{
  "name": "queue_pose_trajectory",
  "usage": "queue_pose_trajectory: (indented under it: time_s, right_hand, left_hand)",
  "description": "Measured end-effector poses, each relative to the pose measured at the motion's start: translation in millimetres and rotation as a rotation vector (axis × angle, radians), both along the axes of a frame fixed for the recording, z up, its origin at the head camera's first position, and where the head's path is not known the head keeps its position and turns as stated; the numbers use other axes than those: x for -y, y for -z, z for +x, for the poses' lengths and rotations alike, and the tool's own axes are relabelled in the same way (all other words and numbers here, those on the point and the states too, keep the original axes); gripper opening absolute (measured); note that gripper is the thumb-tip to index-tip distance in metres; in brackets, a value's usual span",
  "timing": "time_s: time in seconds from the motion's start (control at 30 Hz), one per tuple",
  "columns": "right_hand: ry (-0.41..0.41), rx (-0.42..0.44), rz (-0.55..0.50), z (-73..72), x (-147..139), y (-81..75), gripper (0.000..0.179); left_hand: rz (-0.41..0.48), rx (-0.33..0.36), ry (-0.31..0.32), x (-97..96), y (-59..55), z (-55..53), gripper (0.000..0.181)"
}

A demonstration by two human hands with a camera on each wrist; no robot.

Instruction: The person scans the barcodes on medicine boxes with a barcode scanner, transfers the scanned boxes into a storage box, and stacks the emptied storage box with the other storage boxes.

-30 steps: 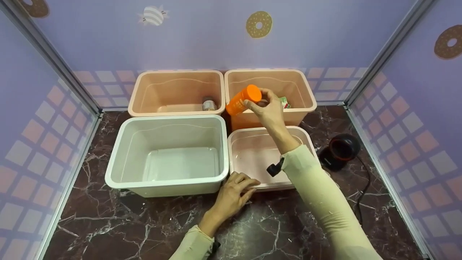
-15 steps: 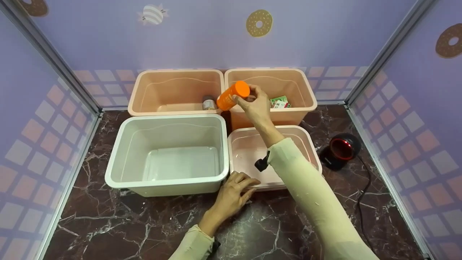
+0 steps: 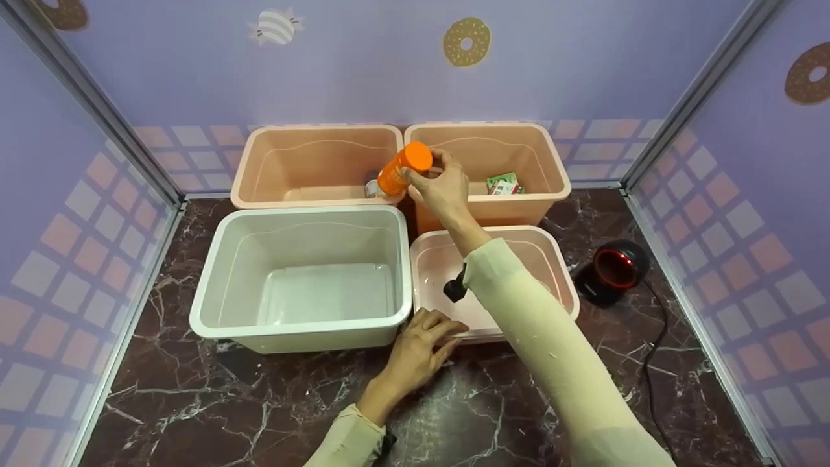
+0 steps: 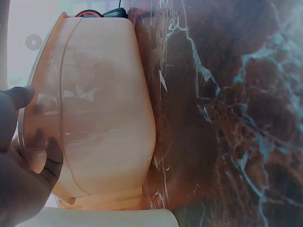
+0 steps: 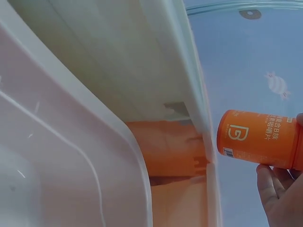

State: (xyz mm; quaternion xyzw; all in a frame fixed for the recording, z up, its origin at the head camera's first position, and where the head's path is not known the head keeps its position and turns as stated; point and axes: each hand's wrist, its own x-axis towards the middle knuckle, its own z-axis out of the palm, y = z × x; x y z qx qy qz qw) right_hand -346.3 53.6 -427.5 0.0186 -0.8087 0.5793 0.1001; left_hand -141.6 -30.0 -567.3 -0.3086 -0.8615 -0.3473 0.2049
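My right hand (image 3: 444, 188) holds an orange supplement bottle (image 3: 395, 177) by its capped end, thumb and fingers round it. The bottle is tilted over the right end of the back left peach bin (image 3: 318, 159), its base pointing down and left. In the right wrist view the orange bottle (image 5: 258, 138) shows a white "B", other printing and a barcode. At the front, my left hand (image 3: 418, 344) grips the near left corner rim of the low pink bin (image 3: 493, 285). The left wrist view shows the thumb on the outside of the pink bin (image 4: 99, 104), another finger over its rim.
A white bin (image 3: 311, 327) stands left of the pink one. Inside the back left bin, a small labelled jar (image 3: 373, 188) is partly covered by the bottle. The back right peach bin (image 3: 489, 159) contains small green and white packets (image 3: 504, 183). A black corded device (image 3: 613, 271) stands far right.
My right hand has carried the bottle left, from the back right bin's front corner to over the back left bin. The device's red light has come on. My left hand stays put.
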Motion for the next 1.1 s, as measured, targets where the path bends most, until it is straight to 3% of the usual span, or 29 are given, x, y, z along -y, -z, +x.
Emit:
queue_pose_trajectory:
  time_s: [0.3,0.67,1.1]
  right_hand:
    - [-0.013,0.014,0.061,-4.6,15.2,2.7,0.063]
    - [-0.030,0.042,0.206,-10.1,23.4,9.2,0.061]
    - [-0.117,0.024,0.218,-11.9,31.3,12.8,0.057]
  left_hand:
    - [-0.002,0.012,-0.002,0.5,-1.0,1.1,0.015]
    - [0.004,-0.002,0.000,0.1,-0.5,1.6,0.017]
    - [0.004,-0.014,-0.004,1.3,0.0,-0.1,0.016]
